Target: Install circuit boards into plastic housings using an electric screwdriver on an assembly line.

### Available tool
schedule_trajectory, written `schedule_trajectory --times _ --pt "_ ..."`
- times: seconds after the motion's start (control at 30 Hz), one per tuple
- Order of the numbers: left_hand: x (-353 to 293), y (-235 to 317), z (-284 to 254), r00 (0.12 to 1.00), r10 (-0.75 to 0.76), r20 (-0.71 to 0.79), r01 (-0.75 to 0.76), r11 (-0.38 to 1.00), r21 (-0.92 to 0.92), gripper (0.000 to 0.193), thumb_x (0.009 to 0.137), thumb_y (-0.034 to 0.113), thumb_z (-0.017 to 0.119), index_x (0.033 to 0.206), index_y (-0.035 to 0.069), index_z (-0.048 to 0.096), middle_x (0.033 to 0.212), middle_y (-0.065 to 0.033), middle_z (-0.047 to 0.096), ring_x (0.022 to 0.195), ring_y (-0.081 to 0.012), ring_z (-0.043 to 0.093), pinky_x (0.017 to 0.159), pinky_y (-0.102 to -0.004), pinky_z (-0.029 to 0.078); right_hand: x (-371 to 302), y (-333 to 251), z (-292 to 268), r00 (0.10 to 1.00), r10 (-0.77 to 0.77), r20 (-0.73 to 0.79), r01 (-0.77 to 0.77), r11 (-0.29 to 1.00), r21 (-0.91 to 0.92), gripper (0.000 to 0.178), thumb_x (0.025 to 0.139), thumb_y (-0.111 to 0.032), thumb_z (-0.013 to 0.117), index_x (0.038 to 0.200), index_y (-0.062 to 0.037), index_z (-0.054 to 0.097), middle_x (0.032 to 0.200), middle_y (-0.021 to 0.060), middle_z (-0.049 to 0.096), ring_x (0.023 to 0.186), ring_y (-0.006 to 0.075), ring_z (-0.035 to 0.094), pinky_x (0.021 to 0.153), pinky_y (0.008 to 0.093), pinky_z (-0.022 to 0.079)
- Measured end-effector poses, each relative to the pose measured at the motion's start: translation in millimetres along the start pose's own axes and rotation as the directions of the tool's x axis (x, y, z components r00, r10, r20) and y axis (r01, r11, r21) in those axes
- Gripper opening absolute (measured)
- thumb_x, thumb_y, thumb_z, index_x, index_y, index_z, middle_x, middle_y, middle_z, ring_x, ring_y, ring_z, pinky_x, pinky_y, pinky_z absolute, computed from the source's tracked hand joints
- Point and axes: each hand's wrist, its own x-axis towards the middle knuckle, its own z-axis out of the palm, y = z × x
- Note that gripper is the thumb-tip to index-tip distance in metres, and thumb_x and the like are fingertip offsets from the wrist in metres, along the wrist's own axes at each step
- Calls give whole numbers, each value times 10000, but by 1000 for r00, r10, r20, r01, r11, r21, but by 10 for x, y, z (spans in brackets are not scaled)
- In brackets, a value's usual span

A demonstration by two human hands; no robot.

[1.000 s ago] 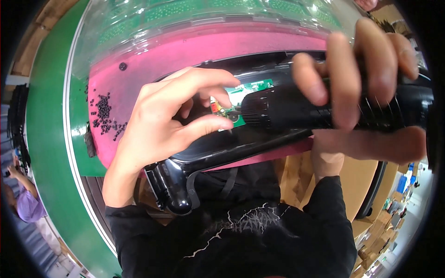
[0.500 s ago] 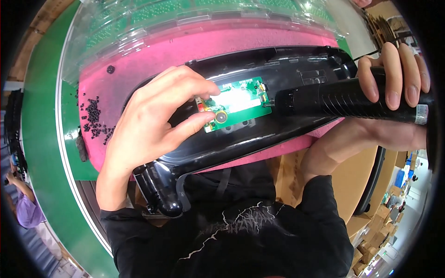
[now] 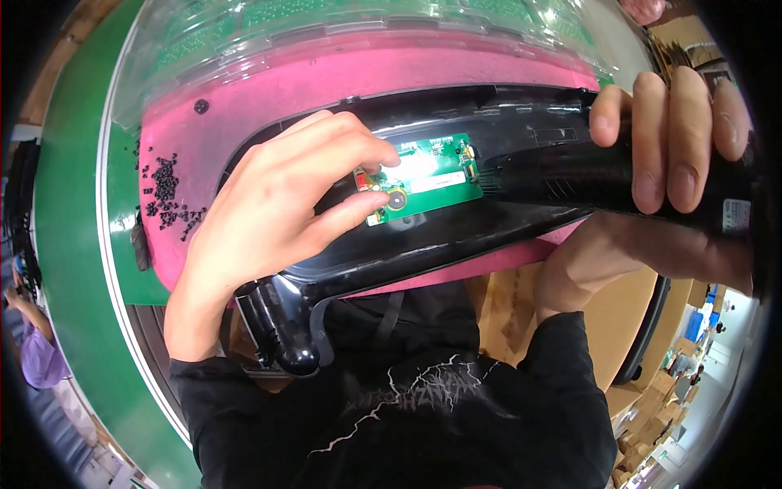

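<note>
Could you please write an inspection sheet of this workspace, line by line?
Surface: pink mat on a green bench.
Job's things: green circuit board seated in a black plastic housing; black power screwdriver tip at the board's right end.
Clutter: small black screws; clear plastic tray.
Hands: left hand fingers pinch the board's left end; right hand grips the screwdriver.
Cables: nothing seen.
Surroundings: cardboard boxes; another person.
</note>
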Motion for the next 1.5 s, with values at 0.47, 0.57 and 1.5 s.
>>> schedule_trajectory --times 0.47,0.57,1.5 --pt "-150 202 -348 950 137 -281 -63 965 256 248 786 42 718 1022 12 648 936 -116 650 881 -290 618 822 -379 495 2 -535 -364 931 40 -364 -7 996 93 229 991 -236 557 1005 -20 482 868 37 458 785 153 428 751 323 399" --pt "-146 198 -328 947 100 -306 15 936 353 268 843 132 693 1079 23 629 1003 -143 645 935 -336 616 840 -409 493 -18 -802 -1043 603 138 -786 15 983 185 284 980 -197 596 1108 45 520 1056 149 547 1001 270 547 994 462 454" --pt "-2361 1379 -989 279 221 -935 836 424 349 390 969 328 608 924 -51 688 790 -198 670 710 -275 582 661 -411 493 -6358 -2023 -2714 -117 -325 -938 -968 -175 181 943 652 -503 748 1306 131 502 1327 331 536 1287 393 509 1078 413 413"
